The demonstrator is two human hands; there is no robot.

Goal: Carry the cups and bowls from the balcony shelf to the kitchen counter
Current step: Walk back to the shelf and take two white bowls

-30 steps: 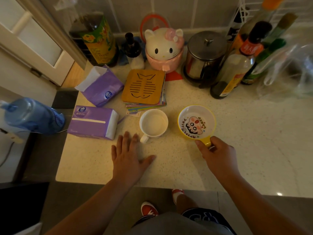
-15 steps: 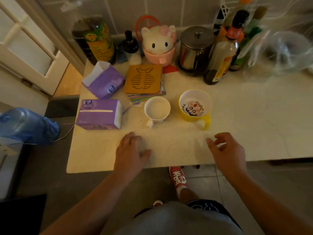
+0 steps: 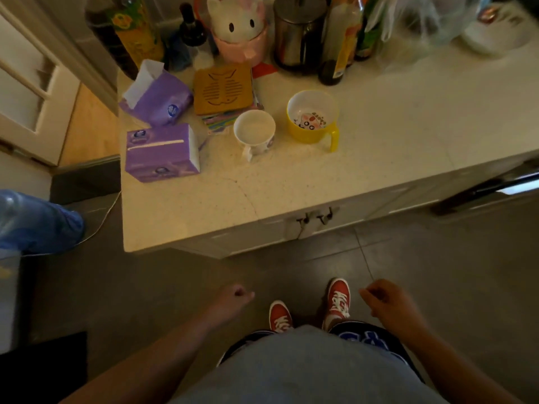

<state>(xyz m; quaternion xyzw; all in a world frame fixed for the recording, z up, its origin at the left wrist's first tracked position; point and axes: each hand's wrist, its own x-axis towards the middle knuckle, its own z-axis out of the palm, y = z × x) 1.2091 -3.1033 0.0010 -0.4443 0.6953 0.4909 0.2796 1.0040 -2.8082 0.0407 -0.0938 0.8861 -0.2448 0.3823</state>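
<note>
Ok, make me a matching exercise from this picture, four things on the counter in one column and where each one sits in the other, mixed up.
Things:
1. white ceramic mug
2. yellow plastic cup with cartoon print
3. wooden fish-pattern trivet
4. closed purple tissue pack

Places:
A. on a stack of colourful mats
B. nearest the counter's left edge
C. between the tissue pack and the yellow cup
D. right of the white mug, handle toward the person

Pairs: 1-C, 2-D, 3-A, 4-B

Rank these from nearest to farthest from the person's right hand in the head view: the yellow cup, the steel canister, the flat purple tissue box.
From the right hand:
1. Yellow cup, on the counter ahead, handle toward the person.
2. Flat purple tissue box, far across at the counter's left.
3. Steel canister, at the back by the wall.
</note>
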